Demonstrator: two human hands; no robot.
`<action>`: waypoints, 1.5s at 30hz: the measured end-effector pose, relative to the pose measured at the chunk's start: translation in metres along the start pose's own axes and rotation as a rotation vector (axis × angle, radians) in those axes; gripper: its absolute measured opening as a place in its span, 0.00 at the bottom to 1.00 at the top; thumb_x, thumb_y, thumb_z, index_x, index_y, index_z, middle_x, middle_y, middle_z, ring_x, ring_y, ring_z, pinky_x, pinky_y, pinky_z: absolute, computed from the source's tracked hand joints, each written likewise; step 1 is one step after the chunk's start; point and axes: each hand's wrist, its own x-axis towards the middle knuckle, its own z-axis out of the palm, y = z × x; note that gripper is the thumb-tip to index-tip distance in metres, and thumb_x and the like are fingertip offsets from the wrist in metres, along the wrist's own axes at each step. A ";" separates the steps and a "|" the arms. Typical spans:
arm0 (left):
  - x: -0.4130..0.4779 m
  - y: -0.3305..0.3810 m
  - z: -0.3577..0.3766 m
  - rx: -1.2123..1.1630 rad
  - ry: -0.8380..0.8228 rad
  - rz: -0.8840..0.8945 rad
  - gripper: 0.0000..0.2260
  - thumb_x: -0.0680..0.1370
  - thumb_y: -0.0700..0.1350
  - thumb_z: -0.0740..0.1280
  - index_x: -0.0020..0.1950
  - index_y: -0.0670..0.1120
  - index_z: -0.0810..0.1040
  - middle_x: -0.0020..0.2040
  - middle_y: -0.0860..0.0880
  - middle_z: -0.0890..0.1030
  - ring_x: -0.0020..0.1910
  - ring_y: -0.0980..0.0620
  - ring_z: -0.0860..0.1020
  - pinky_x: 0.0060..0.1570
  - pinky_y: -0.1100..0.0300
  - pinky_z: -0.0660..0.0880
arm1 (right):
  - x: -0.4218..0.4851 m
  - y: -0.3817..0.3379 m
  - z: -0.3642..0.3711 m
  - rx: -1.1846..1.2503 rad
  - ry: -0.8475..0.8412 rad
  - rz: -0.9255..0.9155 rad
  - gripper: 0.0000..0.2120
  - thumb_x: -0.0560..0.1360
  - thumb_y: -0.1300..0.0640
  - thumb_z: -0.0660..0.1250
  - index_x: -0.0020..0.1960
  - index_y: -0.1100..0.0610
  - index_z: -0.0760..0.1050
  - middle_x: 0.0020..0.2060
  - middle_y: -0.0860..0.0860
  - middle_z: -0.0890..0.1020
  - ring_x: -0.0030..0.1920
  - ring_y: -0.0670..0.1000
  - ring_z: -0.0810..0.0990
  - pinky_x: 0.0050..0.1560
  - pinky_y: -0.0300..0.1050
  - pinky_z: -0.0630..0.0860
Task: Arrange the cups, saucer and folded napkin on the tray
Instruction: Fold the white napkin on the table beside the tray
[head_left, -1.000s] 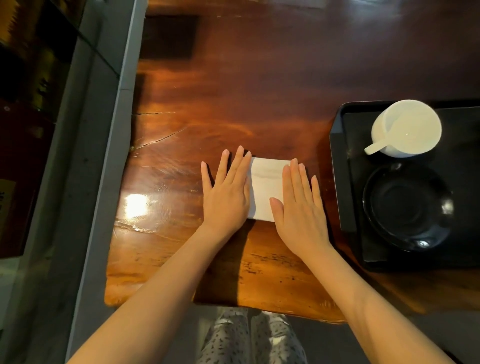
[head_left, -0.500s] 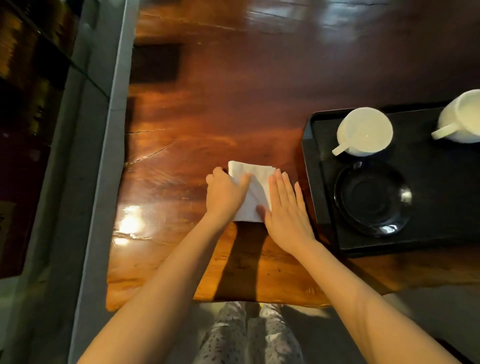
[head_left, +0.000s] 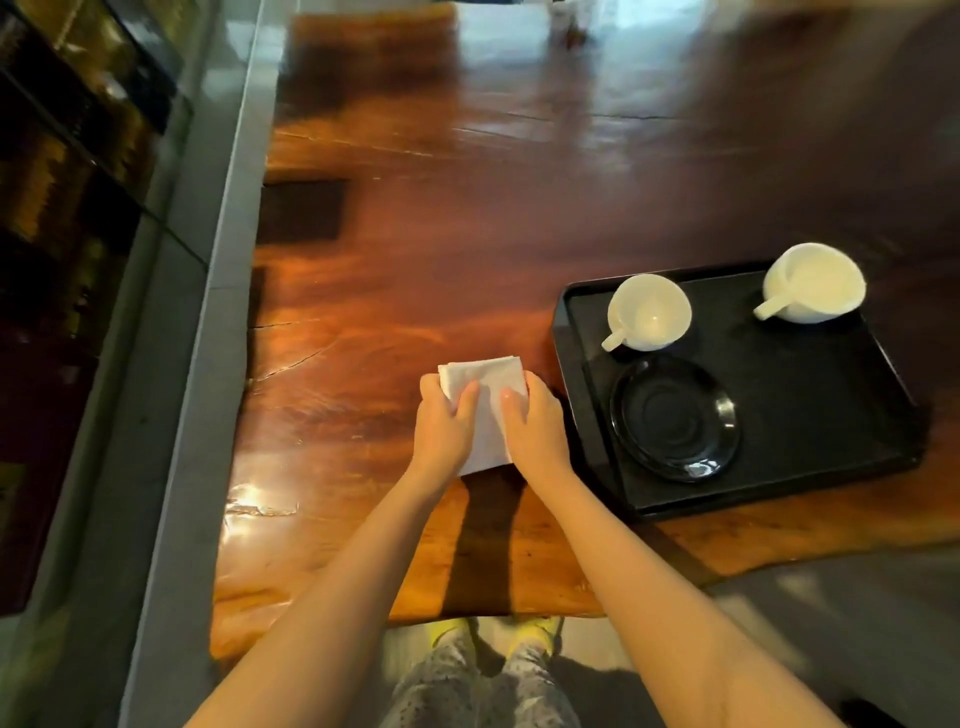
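Both hands now grip the folded napkin (head_left: 485, 405), seemingly lifted: left hand (head_left: 445, 428), right hand (head_left: 535, 426). The black tray (head_left: 810, 415) holds two white cups (head_left: 649, 310) (head_left: 813, 283) and a black saucer (head_left: 674, 417).

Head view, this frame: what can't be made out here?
- Napkin: its side edges and fold count, covered by the left hand and right hand.
- Small object at the table's far edge: blurred and cut off by the frame top.
- Cups: glare hides whether they hold anything.
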 end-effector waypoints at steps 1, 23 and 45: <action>-0.001 0.004 -0.003 -0.054 0.003 -0.008 0.17 0.80 0.51 0.59 0.62 0.41 0.65 0.42 0.57 0.68 0.38 0.58 0.71 0.34 0.66 0.70 | 0.001 -0.009 0.000 0.051 0.013 0.080 0.20 0.80 0.45 0.53 0.63 0.58 0.69 0.56 0.55 0.77 0.53 0.52 0.76 0.52 0.48 0.77; -0.033 0.116 0.043 -0.260 0.167 -0.065 0.23 0.82 0.55 0.48 0.65 0.42 0.71 0.65 0.44 0.76 0.61 0.45 0.75 0.61 0.54 0.70 | -0.018 -0.052 -0.124 -0.052 0.339 -0.053 0.16 0.80 0.44 0.52 0.42 0.54 0.69 0.40 0.50 0.75 0.42 0.48 0.76 0.39 0.41 0.74; -0.102 0.182 0.318 -0.376 -0.050 -0.317 0.17 0.82 0.46 0.54 0.70 0.48 0.68 0.66 0.47 0.74 0.62 0.46 0.74 0.62 0.49 0.74 | 0.037 0.145 -0.355 -0.150 0.220 0.067 0.17 0.81 0.47 0.47 0.46 0.56 0.67 0.35 0.50 0.73 0.38 0.50 0.74 0.32 0.42 0.65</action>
